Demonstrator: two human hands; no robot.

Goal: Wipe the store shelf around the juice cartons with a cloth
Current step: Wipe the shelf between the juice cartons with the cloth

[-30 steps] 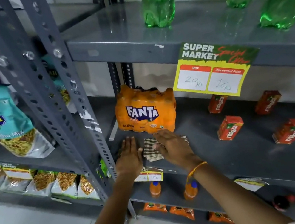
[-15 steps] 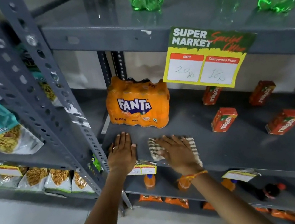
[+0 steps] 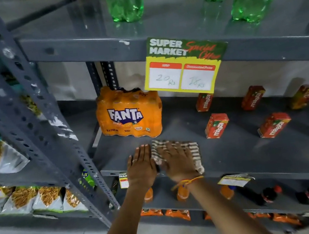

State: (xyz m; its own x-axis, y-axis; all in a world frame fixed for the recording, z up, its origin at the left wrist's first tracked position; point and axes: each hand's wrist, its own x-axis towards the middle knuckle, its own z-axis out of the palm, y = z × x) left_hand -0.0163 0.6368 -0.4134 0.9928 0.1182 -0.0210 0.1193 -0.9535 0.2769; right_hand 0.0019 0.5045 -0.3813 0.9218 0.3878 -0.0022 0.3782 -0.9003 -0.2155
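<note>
Both hands lie flat, palms down, side by side near the front edge of the grey metal shelf (image 3: 239, 155). Fingers of the right hand (image 3: 178, 162) are spread and press on a striped cloth (image 3: 193, 151), a soft checked rag in dark and pale bands, crumpled at its near corner. Beside it the left hand (image 3: 141, 168) rests bare on the metal with fingers together, a thin ring on one finger, its edge touching the cloth. A knotted orange thread circles the right wrist.

Largest here is the slotted steel rack, matte grey, with a perforated upright (image 3: 30, 109) slanting across the left. Three clear green plastic bottles (image 3: 124, 0) stand on the glossy shelf above. Next in size, one shrink-wrapped orange soda pack (image 3: 128, 115) sits just behind the hands, its film wrinkled and shiny. A yellow and green paper price card (image 3: 183, 64) hangs from the upper shelf lip, with two white boxes bearing handwriting.

Right of the cloth and well apart from it, small boxy juice cartons (image 3: 216, 125) are scattered; I count four red ones and at least three more in orange-yellow tones, blurred at the right edge. Some stand, some tilt.
</note>
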